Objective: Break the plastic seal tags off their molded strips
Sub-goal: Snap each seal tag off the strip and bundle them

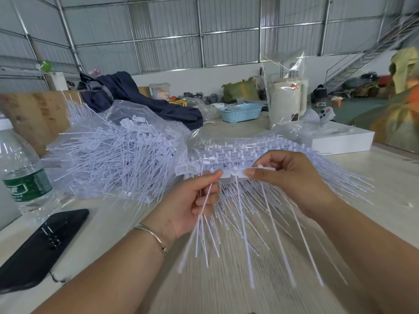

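Two hands pinch one white molded plastic strip of seal tags held level w/ long axis left-right above the pale surface: left hand clamps its left end, right hand its right, thin tails hanging toward the person.

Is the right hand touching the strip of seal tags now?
Touching. The head view shows the right hand pinching the strip of seal tags at its right end.
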The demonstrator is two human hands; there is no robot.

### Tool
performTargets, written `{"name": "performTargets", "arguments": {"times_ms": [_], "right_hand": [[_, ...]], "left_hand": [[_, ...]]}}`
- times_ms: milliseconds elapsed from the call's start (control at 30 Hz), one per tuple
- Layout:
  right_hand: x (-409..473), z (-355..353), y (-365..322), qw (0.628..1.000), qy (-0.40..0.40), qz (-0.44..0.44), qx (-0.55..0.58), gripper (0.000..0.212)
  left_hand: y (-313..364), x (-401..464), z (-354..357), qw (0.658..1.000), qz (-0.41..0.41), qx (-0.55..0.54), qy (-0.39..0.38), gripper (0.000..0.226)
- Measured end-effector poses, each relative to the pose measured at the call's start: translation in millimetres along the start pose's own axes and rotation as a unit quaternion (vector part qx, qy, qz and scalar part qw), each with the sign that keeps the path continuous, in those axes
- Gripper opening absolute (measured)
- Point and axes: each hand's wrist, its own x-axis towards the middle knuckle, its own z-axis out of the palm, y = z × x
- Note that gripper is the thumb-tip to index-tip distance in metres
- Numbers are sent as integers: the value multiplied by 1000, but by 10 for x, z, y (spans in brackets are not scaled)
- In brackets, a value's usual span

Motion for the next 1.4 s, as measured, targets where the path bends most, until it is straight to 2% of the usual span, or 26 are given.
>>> {"name": "performTargets", "arguments": {"times_ms": [100, 167, 267, 500, 733, 900, 1033, 1100, 1200, 1267, 1333, 1400], "right_hand": [[-13, 20, -12, 1000, -1, -14, -25, 35], [-20, 26, -3, 999, -6, -19, -30, 31], [-27, 25, -5, 999, -5, -15, -29, 27], [-11, -51, -32, 998, -24, 19, -46, 3], [10, -84, -31, 999, -26, 39, 13, 18], [31, -46, -28, 998, -41, 45, -11, 15], [15, -26, -9, 997, -57, 44, -27, 22], [-4, -11, -8, 996, -71, 31, -34, 16], [-18, -2, -5, 995, -81, 11, -56, 6], [-14, -4, 2, 996, -73, 3, -60, 7], [-14, -2, -3, 996, -65, -3, -53, 8], [-12, -2, -4, 997, -61, -5, -38, 7]], "left_hand": [[-33, 7, 20, 998, -3, 48, 37, 7], [-64, 15, 32, 997, -3, 63, 50, 13], [-62, 8, 56, 997, 10, 70, 21, 5], [7, -25, 31, 987, 1, 157, 44, 23], [-8, -24, 12, 993, 10, 111, 29, 20], [-64, 3, 21, 995, 2, 95, 34, 12], [-47, 1, 17, 999, 5, 49, 2, 20], [-39, -4, 36, 999, 9, 53, 6, 23], [-54, -15, 38, 993, 2, 120, 22, 49], [-70, -25, 57, 987, -1, 162, 19, 56], [-79, -28, 79, 983, 4, 182, 22, 40], [-73, -30, 98, 984, 16, 176, 28, 4]]}}
